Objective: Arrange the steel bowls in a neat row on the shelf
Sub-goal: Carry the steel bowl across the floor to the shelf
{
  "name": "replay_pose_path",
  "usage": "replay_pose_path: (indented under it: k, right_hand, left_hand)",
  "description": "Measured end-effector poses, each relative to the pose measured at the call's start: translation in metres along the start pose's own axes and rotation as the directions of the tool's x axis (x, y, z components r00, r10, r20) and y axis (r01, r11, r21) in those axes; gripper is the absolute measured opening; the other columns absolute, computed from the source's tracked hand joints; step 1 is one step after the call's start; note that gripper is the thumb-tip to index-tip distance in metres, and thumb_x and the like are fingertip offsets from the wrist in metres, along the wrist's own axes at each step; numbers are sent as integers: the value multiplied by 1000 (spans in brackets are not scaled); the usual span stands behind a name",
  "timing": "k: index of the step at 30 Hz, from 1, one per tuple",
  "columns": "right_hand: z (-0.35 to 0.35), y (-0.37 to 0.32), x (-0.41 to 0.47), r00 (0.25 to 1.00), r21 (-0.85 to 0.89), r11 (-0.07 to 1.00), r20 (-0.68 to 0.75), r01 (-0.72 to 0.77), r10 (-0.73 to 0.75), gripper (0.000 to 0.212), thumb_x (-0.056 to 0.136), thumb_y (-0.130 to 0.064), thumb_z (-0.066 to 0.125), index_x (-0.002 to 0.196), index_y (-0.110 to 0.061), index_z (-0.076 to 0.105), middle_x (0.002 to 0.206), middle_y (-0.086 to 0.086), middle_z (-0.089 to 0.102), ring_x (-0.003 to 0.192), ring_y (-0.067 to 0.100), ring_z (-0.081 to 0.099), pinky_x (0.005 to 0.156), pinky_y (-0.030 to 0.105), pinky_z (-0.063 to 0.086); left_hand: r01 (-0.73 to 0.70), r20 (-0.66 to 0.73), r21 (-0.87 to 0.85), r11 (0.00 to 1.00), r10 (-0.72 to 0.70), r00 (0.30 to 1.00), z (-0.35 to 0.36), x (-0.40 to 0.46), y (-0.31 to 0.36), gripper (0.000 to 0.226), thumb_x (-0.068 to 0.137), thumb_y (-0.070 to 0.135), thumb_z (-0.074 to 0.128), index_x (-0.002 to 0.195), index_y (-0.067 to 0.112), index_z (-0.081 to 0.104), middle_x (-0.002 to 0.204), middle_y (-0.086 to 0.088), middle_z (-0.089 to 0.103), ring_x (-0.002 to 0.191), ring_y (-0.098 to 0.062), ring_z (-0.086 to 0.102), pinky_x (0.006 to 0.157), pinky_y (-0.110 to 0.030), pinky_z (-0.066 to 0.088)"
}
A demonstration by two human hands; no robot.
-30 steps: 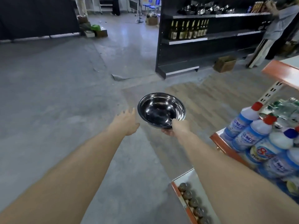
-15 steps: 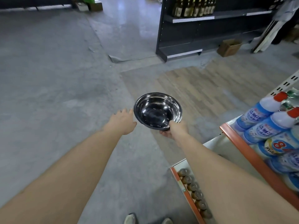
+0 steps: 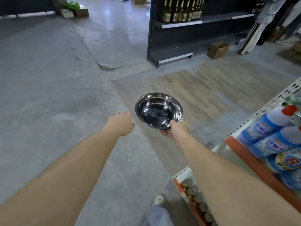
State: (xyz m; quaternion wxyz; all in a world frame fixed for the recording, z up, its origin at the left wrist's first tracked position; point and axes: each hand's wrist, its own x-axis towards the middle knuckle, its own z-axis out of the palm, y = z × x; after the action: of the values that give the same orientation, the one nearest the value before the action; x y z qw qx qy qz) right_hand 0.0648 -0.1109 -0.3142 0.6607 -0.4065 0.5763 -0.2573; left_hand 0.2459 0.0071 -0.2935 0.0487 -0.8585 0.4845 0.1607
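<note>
A shiny steel bowl hangs level over the floor, mouth up and empty. My right hand grips its near rim, thumb on the rim and fingers under the base. My left hand is stretched out just left of the bowl, palm down, fingers relaxed, not touching it. A dark shelf unit stands ahead across the floor; its upper boards are cut off by the frame's top.
Brown bottles line the dark shelf. A cardboard box sits at its foot. To my right an orange-edged rack holds blue bottles, with cans on its lowest board. My shoe shows below.
The view has tilted downward, so the top of the dark shelf has left the frame. Both hands and the bowl keep the same pose relative to each other.
</note>
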Motion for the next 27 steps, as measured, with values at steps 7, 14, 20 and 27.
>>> replay_pose_path:
  k: [7, 14, 20, 27]
  right_hand:
    - [23, -48, 97, 999, 31, 999, -35, -37, 38, 33, 87, -1, 46, 117, 1, 59, 77, 23, 73, 54, 33, 72, 46, 30, 56]
    - [51, -126, 205, 998, 36, 997, 6, -62, 62, 34, 88, -2, 45, 118, -2, 59, 87, 23, 74, 56, 32, 72, 46, 30, 56]
    - [57, -191, 269, 998, 55, 998, -59, -30, 34, 26, 87, 0, 47, 110, -4, 59, 82, 21, 72, 52, 33, 70, 43, 31, 57]
    - [81, -245, 347, 996, 81, 997, -84, -14, 21, 24, 89, -2, 46, 110, -5, 58, 78, 19, 72, 53, 33, 69, 49, 36, 61]
  left_hand:
    - [-33, 5, 73, 997, 33, 999, -31, 101, 6, 46, 100, 40, 37, 137, 12, 45, 134, -13, 49, 123, -33, 48, 96, -42, 42]
    - [-40, 16, 89, 995, 39, 999, -81, 223, 24, 49, 100, 39, 37, 141, 12, 43, 138, -13, 47, 128, -33, 46, 99, -43, 43]
    - [-85, 15, 118, 989, 83, 996, -120, 304, 38, 49, 99, 41, 36, 138, 12, 44, 136, -15, 50, 124, -36, 49, 98, -44, 42]
    - [-121, 28, 167, 979, 118, 993, -158, 410, 42, 46, 98, 41, 36, 132, 13, 49, 135, -15, 53, 123, -36, 50, 102, -45, 38]
